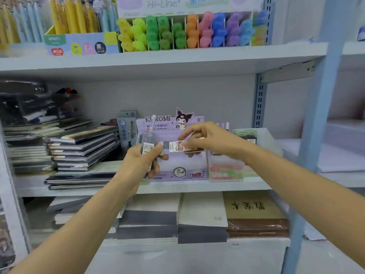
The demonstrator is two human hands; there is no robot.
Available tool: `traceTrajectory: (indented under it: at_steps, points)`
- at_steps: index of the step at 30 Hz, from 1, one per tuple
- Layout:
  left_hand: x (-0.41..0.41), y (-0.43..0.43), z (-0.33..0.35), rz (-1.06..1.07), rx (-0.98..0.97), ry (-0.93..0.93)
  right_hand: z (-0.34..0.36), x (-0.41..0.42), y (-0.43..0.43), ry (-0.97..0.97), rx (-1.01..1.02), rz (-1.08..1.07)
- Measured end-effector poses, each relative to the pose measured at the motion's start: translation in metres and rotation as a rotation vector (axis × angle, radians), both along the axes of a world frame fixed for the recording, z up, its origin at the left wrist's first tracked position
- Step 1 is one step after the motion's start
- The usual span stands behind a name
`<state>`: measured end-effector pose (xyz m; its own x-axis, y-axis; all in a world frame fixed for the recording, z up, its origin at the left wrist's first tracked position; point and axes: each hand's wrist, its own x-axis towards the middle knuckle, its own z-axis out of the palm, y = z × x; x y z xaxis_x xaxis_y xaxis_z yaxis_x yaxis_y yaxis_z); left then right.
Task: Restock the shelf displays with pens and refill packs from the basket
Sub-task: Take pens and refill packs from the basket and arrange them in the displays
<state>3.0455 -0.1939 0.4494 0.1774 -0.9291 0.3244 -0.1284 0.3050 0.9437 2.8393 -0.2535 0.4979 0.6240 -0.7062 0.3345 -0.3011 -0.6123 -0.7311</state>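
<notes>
My left hand (pixel 141 162) grips a clear refill pack (pixel 147 144) with a white label, held upright. My right hand (pixel 205 140) pinches a second refill pack (pixel 174 146), lying sideways with a white and red label, its left end near my left hand. Both hands hover in front of the purple Kuromi display box (pixel 177 173) on the middle shelf. The basket is not in view.
Stacked notebooks (pixel 83 147) lie left of the display box. A pink and green box (pixel 225 172) and a clear bin (pixel 262 139) stand to its right. Coloured highlighters (pixel 177 33) and pens (pixel 75 14) fill the upper shelf. A blue upright post (pixel 316 135) rises at right.
</notes>
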Motion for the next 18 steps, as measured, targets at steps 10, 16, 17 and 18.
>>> traceTrajectory:
  at_steps: [10,16,17,18]
  points:
    - [-0.101,-0.008,0.019,-0.193,0.003,-0.074,0.019,-0.096,0.005,0.216,-0.151,-0.068]
    - [-0.126,-0.027,0.025,-0.33,0.111,0.34,0.026,-0.154,-0.018,-0.36,-0.185,-0.344]
    - [-0.127,-0.029,0.024,-0.353,0.112,0.361,0.022,-0.158,-0.023,-0.396,-0.196,-0.383]
    - [-0.127,-0.031,0.023,-0.371,0.108,0.356,0.016,-0.16,-0.028,-0.405,-0.207,-0.417]
